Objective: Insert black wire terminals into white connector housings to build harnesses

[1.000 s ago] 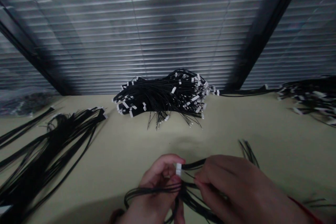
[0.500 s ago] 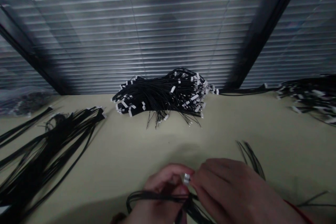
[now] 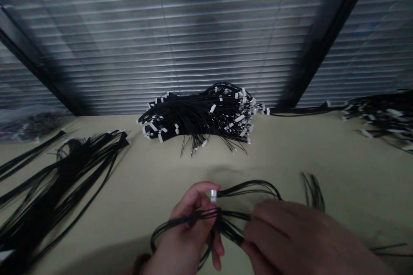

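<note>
Near the bottom centre, my left hand (image 3: 190,227) pinches a small white connector (image 3: 213,196) between its fingers. Thin black wires (image 3: 248,187) run from that connector in an arc to the right. More black wires cross the left palm and loop round on its left side, meeting at a dark bunched part (image 3: 220,219). To the right, my right hand (image 3: 284,236) is closed on the black wires, its fingertips partly hidden behind its own back.
A pile of black cables with white connectors (image 3: 193,116) lies by the blinds (image 3: 206,43). Long black cables (image 3: 61,180) spread across the left of the table (image 3: 145,172). A clear bag (image 3: 32,122) sits far left, and another cable pile (image 3: 383,114) far right.
My left hand has moved slightly up and left with the connector. My right hand has drawn away from the connector to the right, and an arc of wires now shows between them.
</note>
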The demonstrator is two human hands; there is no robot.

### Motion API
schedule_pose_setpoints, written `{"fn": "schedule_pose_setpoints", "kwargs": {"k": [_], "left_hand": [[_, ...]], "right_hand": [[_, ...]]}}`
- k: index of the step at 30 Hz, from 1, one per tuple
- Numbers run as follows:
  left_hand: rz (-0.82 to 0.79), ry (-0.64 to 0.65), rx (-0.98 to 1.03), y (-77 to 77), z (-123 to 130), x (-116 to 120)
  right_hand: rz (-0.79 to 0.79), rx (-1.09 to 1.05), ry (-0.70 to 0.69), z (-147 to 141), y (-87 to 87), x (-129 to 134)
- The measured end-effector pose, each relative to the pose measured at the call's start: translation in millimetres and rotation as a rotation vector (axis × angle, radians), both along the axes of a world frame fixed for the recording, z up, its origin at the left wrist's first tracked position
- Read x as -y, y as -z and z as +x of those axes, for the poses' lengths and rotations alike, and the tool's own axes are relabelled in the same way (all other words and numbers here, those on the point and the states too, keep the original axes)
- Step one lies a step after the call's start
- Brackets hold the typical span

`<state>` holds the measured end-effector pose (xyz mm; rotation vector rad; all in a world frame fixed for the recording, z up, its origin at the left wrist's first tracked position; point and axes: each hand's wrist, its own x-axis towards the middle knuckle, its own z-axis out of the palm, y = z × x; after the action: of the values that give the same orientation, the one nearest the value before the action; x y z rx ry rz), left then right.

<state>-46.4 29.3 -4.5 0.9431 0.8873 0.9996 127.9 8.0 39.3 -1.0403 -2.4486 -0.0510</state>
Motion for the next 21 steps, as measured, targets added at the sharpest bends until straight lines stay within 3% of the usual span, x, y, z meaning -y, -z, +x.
{"fn": "schedule_pose_setpoints", "kwargs": {"k": [5,10,21], "left_hand": [[-0.001,0.035,-0.038,-1.7,0,2],[0.002,0.06,-0.01,0.8,1,0],[0.018,0.101,0.034,4.7,1,3]], "right_hand": [[-0.156,-0.004,0.033,-7,16.8,6],[-0.142,-0.002,0.083,-11,13.8,2],[-0.287,-0.118,0.219,-17,12.5,0]]}}
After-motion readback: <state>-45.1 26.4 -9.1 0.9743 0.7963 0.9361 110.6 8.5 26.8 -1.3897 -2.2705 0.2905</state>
